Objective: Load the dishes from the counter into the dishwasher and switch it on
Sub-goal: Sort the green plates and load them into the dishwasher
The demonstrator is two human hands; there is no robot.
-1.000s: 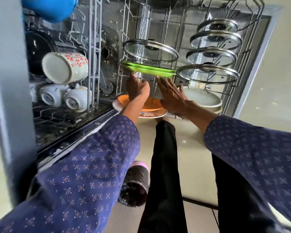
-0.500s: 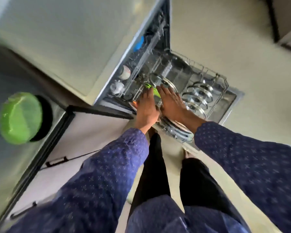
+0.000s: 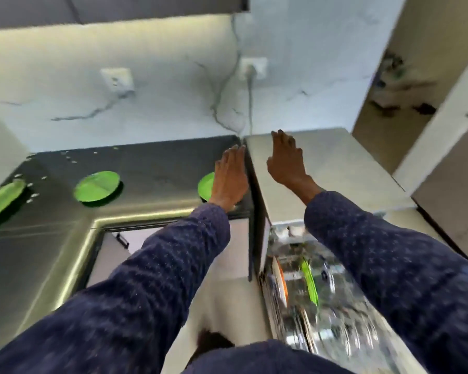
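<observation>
left hand [image 3: 229,179] and right hand [image 3: 286,159] both flat, holding nothing, above counter [image 3: 146,163]; green plates [image 3: 96,186] at 9 o'clock.

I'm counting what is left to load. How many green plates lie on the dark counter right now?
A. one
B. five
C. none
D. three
D: three green plates show on the dark counter: one at the far left edge, one in the middle, and one partly hidden behind the left hand.
</observation>
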